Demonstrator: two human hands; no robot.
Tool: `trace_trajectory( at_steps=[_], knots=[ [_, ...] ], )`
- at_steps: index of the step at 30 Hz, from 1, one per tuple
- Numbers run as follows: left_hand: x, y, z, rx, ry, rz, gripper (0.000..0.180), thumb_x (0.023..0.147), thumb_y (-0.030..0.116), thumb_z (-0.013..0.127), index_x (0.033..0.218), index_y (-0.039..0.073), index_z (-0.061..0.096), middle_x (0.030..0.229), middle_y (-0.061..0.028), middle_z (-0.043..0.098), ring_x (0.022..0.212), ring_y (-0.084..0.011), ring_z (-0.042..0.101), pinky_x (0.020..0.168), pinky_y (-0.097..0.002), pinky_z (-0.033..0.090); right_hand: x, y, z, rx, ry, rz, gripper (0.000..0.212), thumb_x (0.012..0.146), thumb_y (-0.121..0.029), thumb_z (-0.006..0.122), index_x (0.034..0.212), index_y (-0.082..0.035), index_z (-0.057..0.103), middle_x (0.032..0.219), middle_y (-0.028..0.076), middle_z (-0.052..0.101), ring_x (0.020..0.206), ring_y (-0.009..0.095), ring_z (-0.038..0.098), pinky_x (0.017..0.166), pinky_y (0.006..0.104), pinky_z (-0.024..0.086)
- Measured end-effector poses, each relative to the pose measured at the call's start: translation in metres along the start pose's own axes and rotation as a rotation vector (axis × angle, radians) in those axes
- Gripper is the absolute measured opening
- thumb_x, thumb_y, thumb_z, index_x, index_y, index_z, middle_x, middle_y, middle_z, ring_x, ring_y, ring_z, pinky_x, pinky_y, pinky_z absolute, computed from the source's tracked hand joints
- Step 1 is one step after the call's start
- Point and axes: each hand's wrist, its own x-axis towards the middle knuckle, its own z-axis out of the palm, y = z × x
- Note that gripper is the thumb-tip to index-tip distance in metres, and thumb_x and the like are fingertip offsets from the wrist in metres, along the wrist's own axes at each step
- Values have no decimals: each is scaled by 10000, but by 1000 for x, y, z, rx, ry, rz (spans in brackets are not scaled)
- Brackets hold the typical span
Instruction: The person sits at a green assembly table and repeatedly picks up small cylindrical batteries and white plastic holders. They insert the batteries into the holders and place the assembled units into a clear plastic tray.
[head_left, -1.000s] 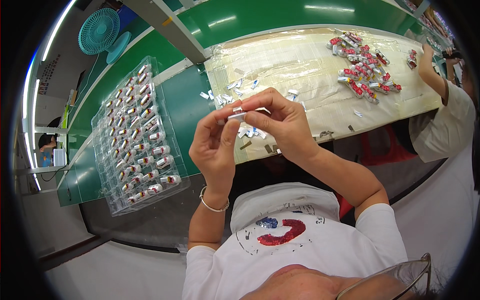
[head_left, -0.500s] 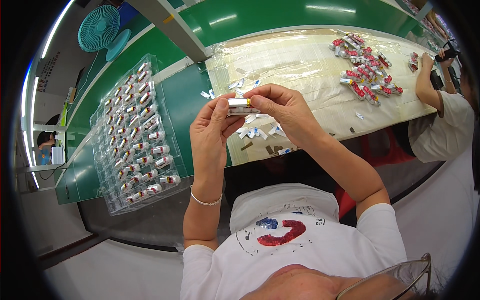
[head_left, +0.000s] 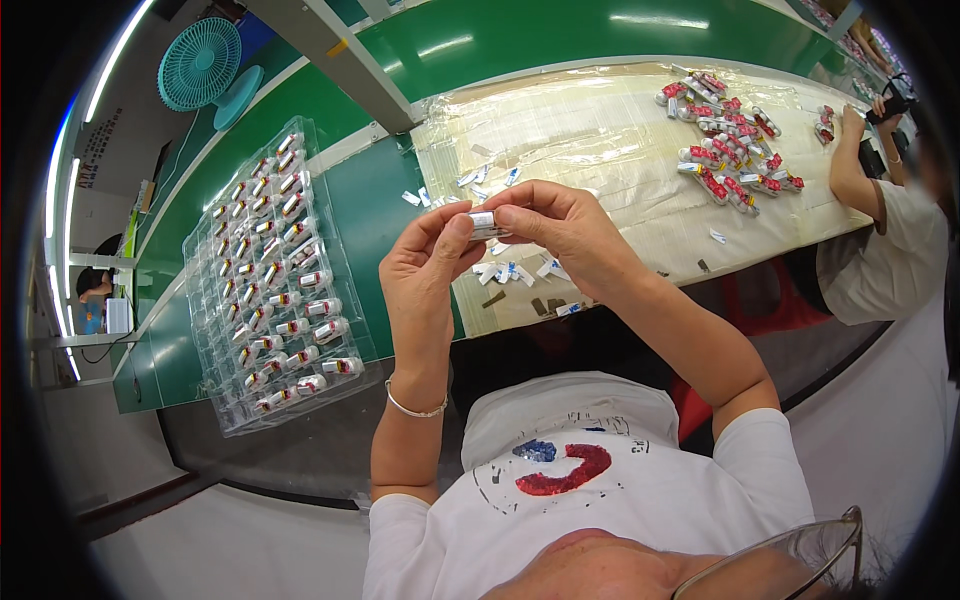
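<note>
Both my hands are raised over the near edge of the bench, fingertips pinched on one small silver-and-white labelled piece (head_left: 484, 225). My left hand (head_left: 428, 258) grips its left end between thumb and fingers. My right hand (head_left: 568, 228) closes on the other end, with the thumb lying along it. Fingers cover much of the piece, so its exact kind cannot be made out. Beneath and behind the hands lie several small white-and-blue paper strips (head_left: 507, 271). To the left, a clear plastic tray (head_left: 203, 335) holds rows of similar small pieces, silver and white with red-and-yellow markings.
A pile of red, white and silver pieces (head_left: 735, 150) lies on the cream covering (head_left: 590, 130) at right. Beyond it rest another person's arms (head_left: 853, 165). A metal post (head_left: 345, 65) rises behind the tray, and a turquoise fan (head_left: 203, 65) stands at far left.
The held piece has turned between my fingers: its broad silver face with the yellow-and-red end has given way to a smaller labelled face. My hands have stayed almost in place.
</note>
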Motion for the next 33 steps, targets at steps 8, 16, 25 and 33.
trace_trajectory(
  at_steps=[8, 16, 25, 33],
  knots=[
    [-5, -1, 5, 78, 56, 75, 212, 895, 89, 672, 1070, -32, 660, 985, -121, 694, 844, -152, 685, 782, -272, 584, 3, -1, -2, -58, -33, -30, 218, 867, -113, 708, 1053, -5, 670, 1000, 65, 681, 924, 130, 632, 855, 264, 508],
    [-6, -4, -13, 171, 31, 81, 194, 887, 60, 679, 1066, -13, 676, 913, -54, 695, 820, -76, 637, 751, -203, 515, 10, 16, 7, -38, -11, 24, 243, 840, -94, 728, 1049, 13, 668, 973, 82, 679, 901, 133, 636, 843, 264, 506],
    [4, 48, -82, 668, -280, 183, 225, 802, 39, 726, 1022, 54, 678, 1000, -26, 676, 891, -110, 631, 734, -247, 530, 37, 19, 37, -130, -201, 195, 364, 848, -175, 737, 1144, 1, 619, 1063, 76, 644, 955, 148, 630, 891, 304, 517],
    [85, 65, -252, 612, 236, 253, 236, 825, 59, 714, 1058, 48, 681, 946, -28, 670, 805, -65, 613, 696, -214, 496, 52, 3, 52, -388, -259, 209, 432, 901, -174, 656, 1284, -9, 542, 1171, 77, 584, 992, 151, 613, 888, 305, 500]
  ],
)
